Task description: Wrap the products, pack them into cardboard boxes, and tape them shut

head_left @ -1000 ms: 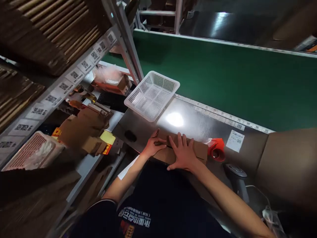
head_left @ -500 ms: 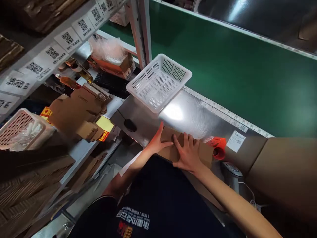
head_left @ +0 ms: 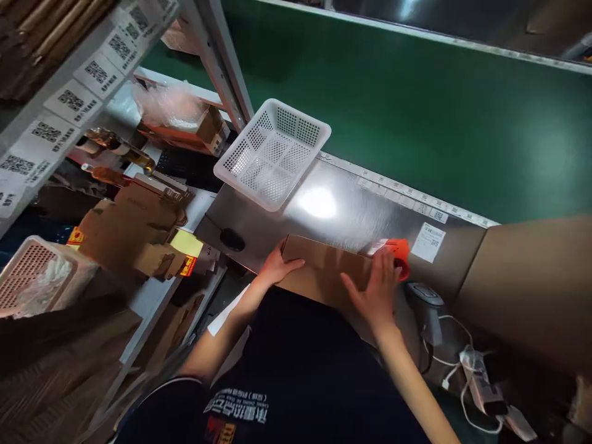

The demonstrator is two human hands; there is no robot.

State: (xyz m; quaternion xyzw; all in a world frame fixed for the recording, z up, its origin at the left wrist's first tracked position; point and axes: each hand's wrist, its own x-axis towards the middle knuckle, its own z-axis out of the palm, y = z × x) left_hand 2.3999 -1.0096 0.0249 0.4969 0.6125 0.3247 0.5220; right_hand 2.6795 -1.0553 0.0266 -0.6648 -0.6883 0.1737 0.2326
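Observation:
A closed, long brown cardboard box [head_left: 319,265] lies at the near edge of the metal table, right in front of my body. Its left end is gripped by my left hand [head_left: 280,266], thumb on top and fingers round the far side. Over the right end is my right hand [head_left: 377,293], its fingers stretched out and thumb spread; whether its palm presses on the box I cannot tell. Just beyond those fingertips lies an orange tape dispenser [head_left: 398,251], partly covered by them.
A white perforated basket [head_left: 272,200] sits at the table's far left, beside the green conveyor belt [head_left: 393,117]. A black mouse [head_left: 232,239] is nearby. To the right stand a handheld scanner [head_left: 428,302] and a large cardboard panel [head_left: 531,290]. Shelves with folded cartons [head_left: 129,216] flank the left.
My right hand has slid from the middle of the box to its right end, near the orange dispenser. My left hand has shifted to the box's left end. The view has turned slightly.

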